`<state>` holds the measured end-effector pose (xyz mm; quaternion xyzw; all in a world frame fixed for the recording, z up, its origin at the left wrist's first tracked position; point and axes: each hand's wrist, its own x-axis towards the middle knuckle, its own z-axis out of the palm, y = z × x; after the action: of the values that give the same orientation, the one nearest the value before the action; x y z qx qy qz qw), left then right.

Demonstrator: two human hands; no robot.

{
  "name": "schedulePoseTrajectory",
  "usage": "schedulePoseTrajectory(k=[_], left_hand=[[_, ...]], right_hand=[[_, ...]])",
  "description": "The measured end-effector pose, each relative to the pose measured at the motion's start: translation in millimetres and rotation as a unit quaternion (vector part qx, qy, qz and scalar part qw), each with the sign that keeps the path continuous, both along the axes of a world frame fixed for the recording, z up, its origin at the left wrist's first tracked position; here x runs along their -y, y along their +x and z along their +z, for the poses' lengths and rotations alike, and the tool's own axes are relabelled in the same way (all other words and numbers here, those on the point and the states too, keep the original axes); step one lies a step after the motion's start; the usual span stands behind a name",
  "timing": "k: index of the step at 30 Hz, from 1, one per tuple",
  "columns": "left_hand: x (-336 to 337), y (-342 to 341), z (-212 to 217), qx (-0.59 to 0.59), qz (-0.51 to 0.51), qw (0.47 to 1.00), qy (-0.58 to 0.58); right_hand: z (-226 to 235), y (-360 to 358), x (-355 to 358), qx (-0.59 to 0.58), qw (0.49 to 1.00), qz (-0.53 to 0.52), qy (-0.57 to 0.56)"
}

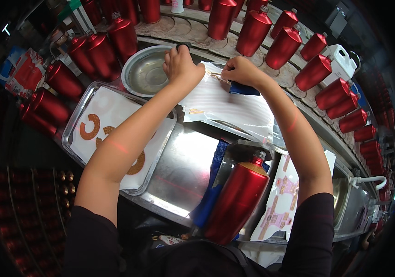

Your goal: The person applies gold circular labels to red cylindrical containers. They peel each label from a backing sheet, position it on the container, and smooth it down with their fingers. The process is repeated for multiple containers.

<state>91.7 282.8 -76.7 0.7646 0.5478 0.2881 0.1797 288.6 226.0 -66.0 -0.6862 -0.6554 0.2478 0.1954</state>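
Observation:
My left hand [182,65] is curled closed at the rim of a metal bowl [130,69], beside the upper left corner of a white sheet [234,111]. A small black thing [183,45] shows at its fingers; I cannot make out its kind. My right hand [243,71] pinches a small gold-coloured piece [217,75] at the sheet's top edge. A blue cloth [244,89] lies just under that hand. Near my body a red bottle [236,203] with a clear threaded neck and a gold-coloured shoulder lies tilted on another blue cloth [206,203].
To the left, a metal tray [144,187] holds white paper with brown-gold ring-shaped pieces [89,127]. A patterned decal sheet [280,203] lies right of the bottle. Several red bottles [254,30] line the curved conveyor [183,30] behind. A sink [343,198] is at far right.

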Motion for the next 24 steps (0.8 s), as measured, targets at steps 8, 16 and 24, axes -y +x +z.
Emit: schedulePoseTrajectory(k=[8,16,24], left_hand=[[26,-16,21,0.232,-0.116,0.907,-0.333],[45,17,29,0.437,-0.057,0.783,-0.439],[41,28,12,0.43,-0.084,0.86,-0.261]], right_hand=[[-1,4,5,-0.142,0.989,0.026,-0.017],[0,16,22,-0.285,0.958,0.009,0.011],[13,24,44,-0.249,0.968,0.01,-0.001]])
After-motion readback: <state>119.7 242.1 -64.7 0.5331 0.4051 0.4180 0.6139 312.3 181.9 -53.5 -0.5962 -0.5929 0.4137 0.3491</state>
